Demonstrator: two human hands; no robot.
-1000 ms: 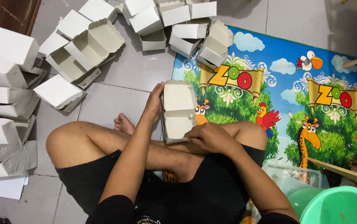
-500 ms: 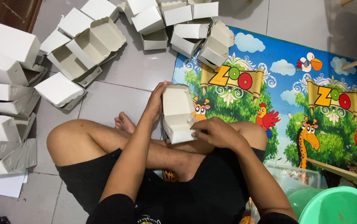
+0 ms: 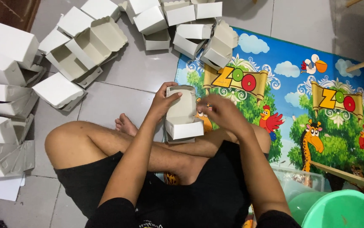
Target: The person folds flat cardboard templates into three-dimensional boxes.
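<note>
A person sits cross-legged on a grey tiled floor (image 3: 118,76), seen from above. At the far left, folded white boxes (image 3: 8,84) lie stacked and tumbled along the edge of the tiles, some shut, some with lids gaping; a flat white sheet (image 3: 5,188) rests beside them near the bottom corner. More white boxes (image 3: 177,21) cluster along the top, spilling onto the corner of a bright play mat (image 3: 300,105) printed with trees, clouds, birds and a giraffe. Just above the person's crossed shins, the left hand (image 3: 161,100) grips the left wall of an open white box (image 3: 182,114), thumb curled over its rim. The right hand (image 3: 222,114) is just beside the box's right side, fingers bent; its motion blur leaves it unclear whether it clasps anything. At the lower right stands a green plastic basin (image 3: 342,211), touching a clear container (image 3: 291,183).
</note>
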